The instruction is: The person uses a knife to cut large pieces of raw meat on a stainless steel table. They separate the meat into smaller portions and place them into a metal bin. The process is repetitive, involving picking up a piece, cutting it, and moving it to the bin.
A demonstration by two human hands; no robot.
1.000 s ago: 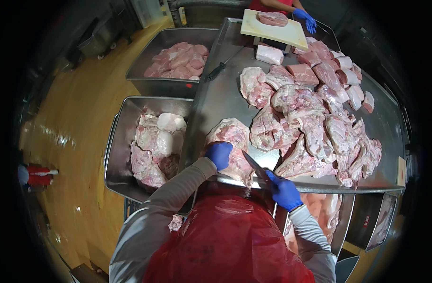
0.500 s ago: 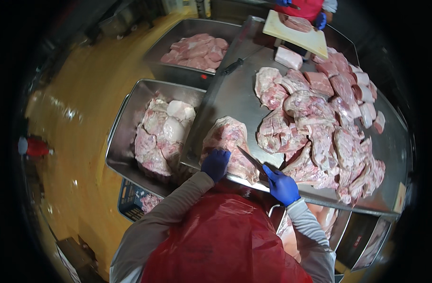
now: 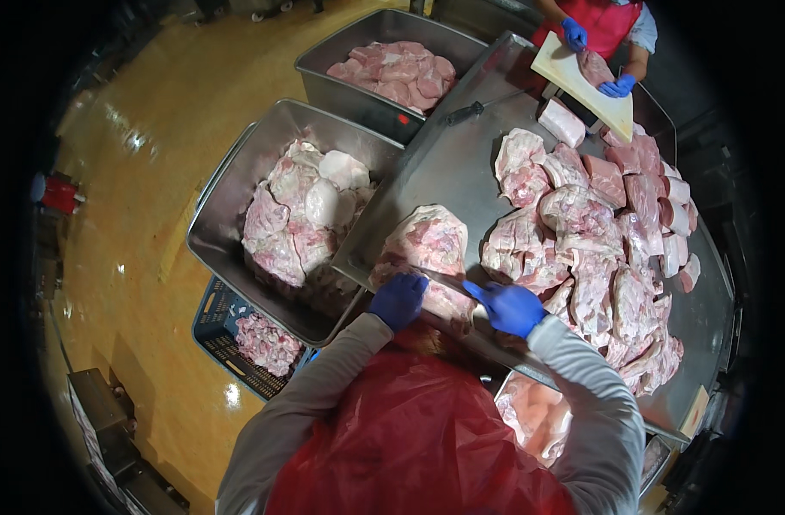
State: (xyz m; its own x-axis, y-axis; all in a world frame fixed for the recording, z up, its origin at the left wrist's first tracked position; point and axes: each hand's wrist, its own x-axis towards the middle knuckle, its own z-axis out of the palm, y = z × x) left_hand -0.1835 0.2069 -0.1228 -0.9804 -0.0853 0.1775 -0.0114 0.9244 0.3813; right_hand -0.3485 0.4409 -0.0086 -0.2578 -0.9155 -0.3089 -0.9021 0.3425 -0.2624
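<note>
A slab of pale pink raw meat (image 3: 427,240) lies at the near left corner of the steel table (image 3: 435,163). My left hand (image 3: 398,301), in a blue glove, is closed on the near left edge of that slab. In my right hand (image 3: 514,309), also gloved in blue, is a knife (image 3: 444,280), its blade lying across the near part of the meat and pointing left toward my left hand. The right index finger stretches along the knife. The handle is mostly hidden in my grip.
Meat cuts (image 3: 581,249) are heaped on the table's right. Left stand a steel tub (image 3: 212,227) of fatty pieces, another tub (image 3: 324,86) of meat and a dark crate (image 3: 205,330) of trimmings. A loose knife (image 3: 464,113) lies near the far left edge. A co-worker cuts on a board (image 3: 564,64).
The knife has swung from pointing up and left to lying nearly level across the meat. My right hand has moved slightly up. The view has shifted, and the co-worker's hands show more.
</note>
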